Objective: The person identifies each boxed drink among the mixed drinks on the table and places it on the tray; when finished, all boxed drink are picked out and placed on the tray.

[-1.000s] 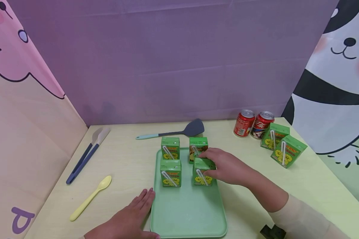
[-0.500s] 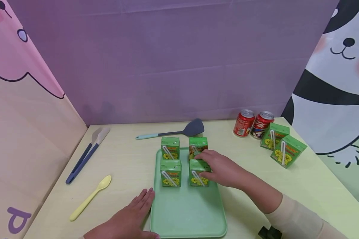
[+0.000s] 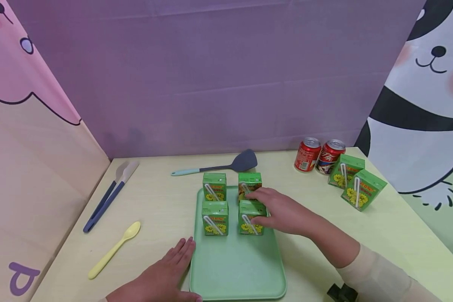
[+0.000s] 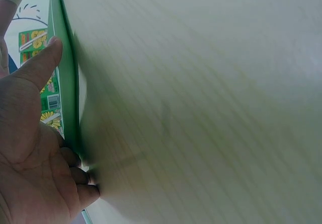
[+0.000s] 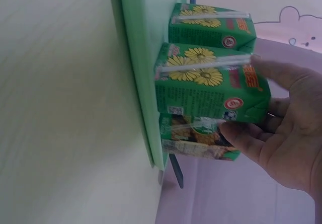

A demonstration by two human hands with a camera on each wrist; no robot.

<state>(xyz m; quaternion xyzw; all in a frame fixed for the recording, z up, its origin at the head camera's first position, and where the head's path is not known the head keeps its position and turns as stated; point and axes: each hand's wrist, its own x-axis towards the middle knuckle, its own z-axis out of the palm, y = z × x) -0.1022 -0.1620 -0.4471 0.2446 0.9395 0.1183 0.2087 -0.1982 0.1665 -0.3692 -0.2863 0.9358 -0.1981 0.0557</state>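
Observation:
On the green tray (image 3: 234, 272), two rows of green juice boxes with straws stand upright at the far end. My right hand (image 3: 288, 214) grips the front right juice box (image 3: 246, 228) from its right side, thumb on the near face, fingers behind it. In the right wrist view this juice box (image 5: 196, 95) stands on the tray. Beside it is the front left juice box (image 3: 215, 220); behind are the rear left juice box (image 3: 214, 186) and the rear right juice box (image 3: 250, 179), partly hidden by my fingers. My left hand (image 3: 162, 270) lies against the tray's left edge, fingers extended.
Behind the tray lies a spatula (image 3: 243, 161). Tongs (image 3: 107, 201) and a yellow spoon (image 3: 117, 249) lie at the left. Two red cans (image 3: 307, 156) stand at the back right, near two more juice boxes (image 3: 362, 191). A purple cloth wall (image 3: 211, 84) closes the back.
My right hand has shifted the front right juice box slightly left, into line with the one behind it; it holds still over the last half second. My left hand has stayed put.

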